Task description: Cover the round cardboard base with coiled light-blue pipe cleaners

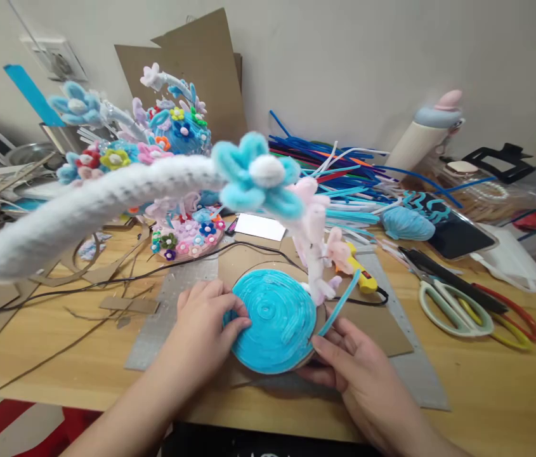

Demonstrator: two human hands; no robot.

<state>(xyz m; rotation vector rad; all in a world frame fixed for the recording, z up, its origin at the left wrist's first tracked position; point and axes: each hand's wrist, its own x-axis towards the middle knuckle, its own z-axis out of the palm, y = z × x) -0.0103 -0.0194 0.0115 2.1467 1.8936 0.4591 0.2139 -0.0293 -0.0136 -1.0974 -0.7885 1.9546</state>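
Below centre, the blue disc [270, 327] is gripped by left fingers [240, 324] and right fingers [328, 350] (the strip [340, 303] best laid snugly).

Wooden table [500, 393], gray mat [153, 336], scissors [458, 311], black phone [462, 235], brown cardboard scraps [125, 304]

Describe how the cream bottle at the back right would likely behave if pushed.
The bottle looks tall and narrow, so a push near its pink top could well tip it. Its body seems rounded, so it would probably roll once down. The walls hide any contents, so I can't judge its weight.
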